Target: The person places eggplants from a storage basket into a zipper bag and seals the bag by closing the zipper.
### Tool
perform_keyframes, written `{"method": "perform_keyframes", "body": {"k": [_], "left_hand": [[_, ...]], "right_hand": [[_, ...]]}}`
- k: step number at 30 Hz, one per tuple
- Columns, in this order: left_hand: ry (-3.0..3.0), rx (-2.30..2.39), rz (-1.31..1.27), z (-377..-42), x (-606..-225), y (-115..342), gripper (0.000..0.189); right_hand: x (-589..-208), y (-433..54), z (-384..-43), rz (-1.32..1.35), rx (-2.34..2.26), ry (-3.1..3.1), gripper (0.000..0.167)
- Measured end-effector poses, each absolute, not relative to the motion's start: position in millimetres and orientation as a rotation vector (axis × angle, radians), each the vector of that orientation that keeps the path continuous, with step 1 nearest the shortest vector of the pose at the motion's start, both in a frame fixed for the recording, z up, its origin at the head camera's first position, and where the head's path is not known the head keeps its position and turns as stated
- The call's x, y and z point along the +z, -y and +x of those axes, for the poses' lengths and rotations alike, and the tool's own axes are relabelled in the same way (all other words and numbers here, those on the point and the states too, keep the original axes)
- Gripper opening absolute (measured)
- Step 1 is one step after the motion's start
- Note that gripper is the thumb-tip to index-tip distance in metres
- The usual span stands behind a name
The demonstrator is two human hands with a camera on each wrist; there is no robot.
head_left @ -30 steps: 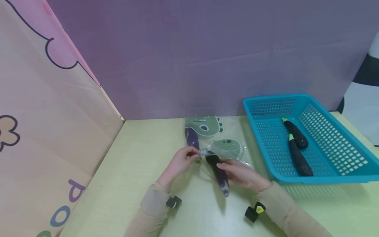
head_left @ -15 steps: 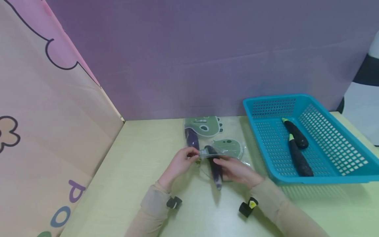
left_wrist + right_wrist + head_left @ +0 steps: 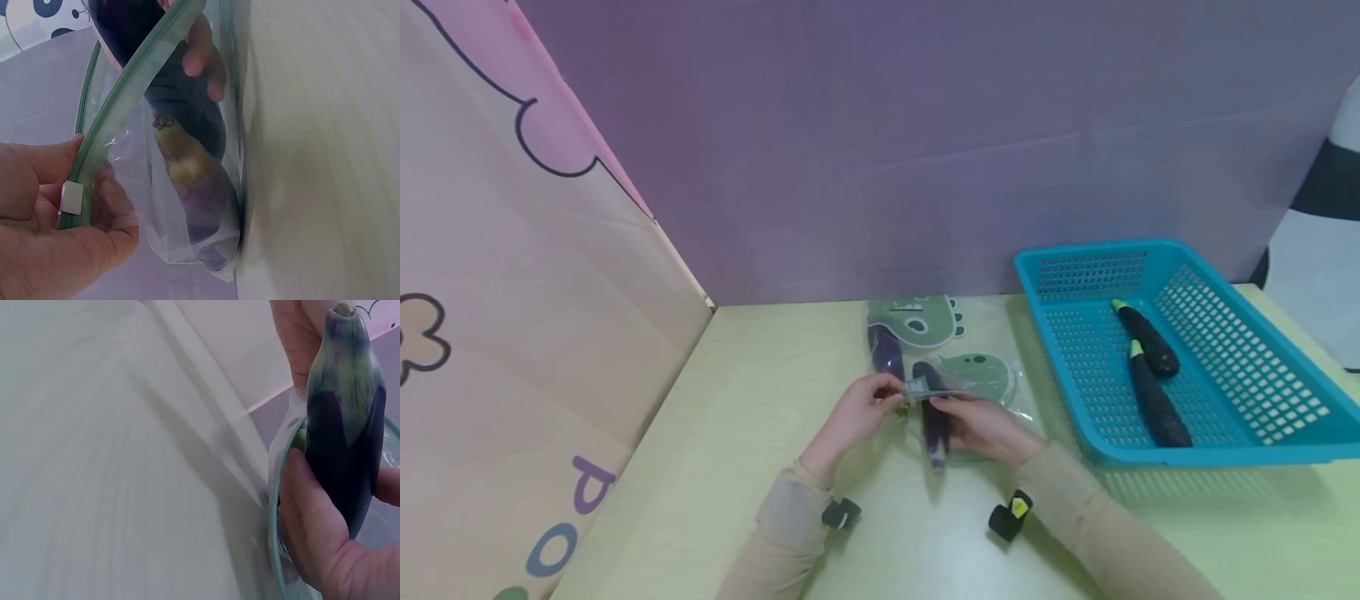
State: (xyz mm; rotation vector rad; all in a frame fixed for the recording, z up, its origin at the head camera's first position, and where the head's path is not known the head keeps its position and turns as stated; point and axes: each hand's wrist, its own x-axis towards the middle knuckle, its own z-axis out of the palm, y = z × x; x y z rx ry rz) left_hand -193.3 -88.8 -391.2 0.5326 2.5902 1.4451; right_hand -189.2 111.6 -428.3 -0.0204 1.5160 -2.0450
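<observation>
A clear zip bag (image 3: 1000, 385) with green dinosaur prints lies on the table, its mouth toward me. My left hand (image 3: 859, 417) pinches the green zip edge by the white slider (image 3: 72, 197) and holds the mouth apart. One eggplant (image 3: 887, 350) lies inside along the left side, its stem end near the opening in the left wrist view (image 3: 194, 181). My right hand (image 3: 988, 429) grips a second eggplant (image 3: 935, 433), far end inside the bag and stem end sticking out toward me. In the right wrist view, thumb and fingers wrap this eggplant (image 3: 347, 425) at the bag's rim.
A blue perforated basket (image 3: 1210, 456) stands to the right of the bag, with two dark eggplants (image 3: 1159, 404) in it. A purple cloth wall (image 3: 880, 167) rises behind the table (image 3: 760, 367), and a printed panel (image 3: 535, 317) borders the left.
My right hand has moved left and forward, carrying its eggplant farther into the bag and turning it more upright in the head view. My left hand keeps its place on the bag's edge.
</observation>
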Motion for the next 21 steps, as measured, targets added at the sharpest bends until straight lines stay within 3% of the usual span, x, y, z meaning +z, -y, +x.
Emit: {"method": "perform_keyframes", "body": {"k": [6,13,21], "left_hand": [[-2.593,1.448,0.521,-192.9,-391.3,88.1,0.011],[-2.591,1.449,0.525,-192.4,-391.0,88.6,0.011],[-2.591,1.436,0.542,-191.9,-391.6,88.6,0.011]], "right_hand": [[-428.7,-108.8,-190.9,-0.029,-2.050,-1.524,0.050],[-430.6,-106.2,-192.9,-0.014,-2.090,-1.492,0.032],[-433.3,-101.6,-196.0,0.056,-2.126,-1.513,0.039]]}}
